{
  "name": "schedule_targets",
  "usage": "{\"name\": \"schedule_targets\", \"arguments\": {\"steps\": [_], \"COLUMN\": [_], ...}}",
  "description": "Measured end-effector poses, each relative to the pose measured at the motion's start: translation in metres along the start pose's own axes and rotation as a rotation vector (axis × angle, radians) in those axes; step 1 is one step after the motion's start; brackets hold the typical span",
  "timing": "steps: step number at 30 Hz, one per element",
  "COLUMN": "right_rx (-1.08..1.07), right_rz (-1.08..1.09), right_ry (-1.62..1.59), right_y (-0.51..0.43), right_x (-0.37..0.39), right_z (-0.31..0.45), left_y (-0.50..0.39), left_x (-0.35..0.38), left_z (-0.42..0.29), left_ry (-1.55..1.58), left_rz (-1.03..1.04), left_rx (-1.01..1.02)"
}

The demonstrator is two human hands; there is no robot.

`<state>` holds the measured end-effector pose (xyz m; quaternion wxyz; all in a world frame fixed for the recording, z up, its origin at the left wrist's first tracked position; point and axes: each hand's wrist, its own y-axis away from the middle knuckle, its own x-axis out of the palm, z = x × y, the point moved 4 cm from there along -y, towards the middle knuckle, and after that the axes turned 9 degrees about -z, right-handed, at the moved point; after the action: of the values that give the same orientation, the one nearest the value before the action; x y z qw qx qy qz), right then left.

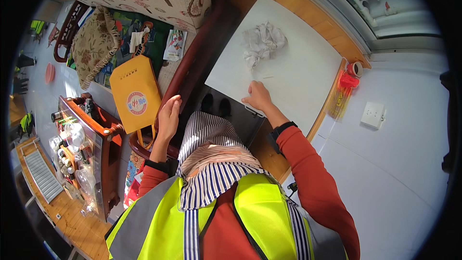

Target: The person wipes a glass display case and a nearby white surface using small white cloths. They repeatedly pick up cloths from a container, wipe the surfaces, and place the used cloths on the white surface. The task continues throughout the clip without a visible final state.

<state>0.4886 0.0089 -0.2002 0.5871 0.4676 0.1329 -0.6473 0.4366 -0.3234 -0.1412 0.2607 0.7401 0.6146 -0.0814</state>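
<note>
My right hand (259, 96) is loosely curled above the near edge of a white tabletop (231, 68). No object shows in it, though its palm side is hidden. Beyond it lies a crumpled whitish cloth (265, 39), and a small thin sliver (268, 77) rests just past the knuckles. My left hand (169, 117) is held with its fingers straight and close together, nothing in it. It is beside the dark red wooden armrest (187, 59) of a sofa and a yellow bag (135, 90) bearing writing; whether it touches either, I cannot tell.
On the sofa are a fringed cushion (94, 48) and a printed packet (175, 45). Left stands a low table (104, 144) crowded with bottles and plastic containers. A roll of tape (354, 69), a bagged bundle (339, 97) and a wall socket (372, 115) are at right.
</note>
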Motion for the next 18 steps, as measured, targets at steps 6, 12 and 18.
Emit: {"name": "schedule_targets", "arguments": {"steps": [6, 12, 18], "right_rx": [0.247, -0.082, -0.515], "right_rz": [-0.510, -0.200, -0.142], "right_ry": [-1.405, -1.459, -1.235], "right_y": [0.030, -0.039, -0.052], "right_x": [-0.113, -0.081, -0.112], "right_z": [-0.008, 0.189, 0.254], "left_y": [-0.086, -0.110, -0.119], "left_x": [-0.027, 0.081, 0.067], "left_z": [-0.104, -0.200, -0.227], "left_ry": [0.768, 0.907, 0.694], "left_rz": [-0.162, 0.004, 0.148], "left_rx": [0.107, 0.082, 0.233]}}
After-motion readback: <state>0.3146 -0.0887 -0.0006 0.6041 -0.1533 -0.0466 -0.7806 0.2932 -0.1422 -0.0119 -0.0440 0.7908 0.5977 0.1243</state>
